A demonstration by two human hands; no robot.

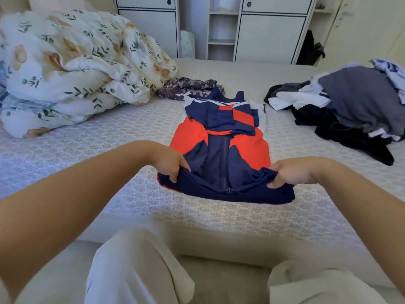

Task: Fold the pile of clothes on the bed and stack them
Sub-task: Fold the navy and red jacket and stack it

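Head view: fingertips [175, 179] under jacket [221, 154] hem.

**Open bed on both sides of the jacket**

Bare bed [92, 154] lies open left of the jacket [221, 148], up to the bunched duvet [76, 66] at the far left. To the right, a narrower strip runs to the pile of clothes [350, 106]. A patterned garment [188, 87] lies just behind the jacket's far end.
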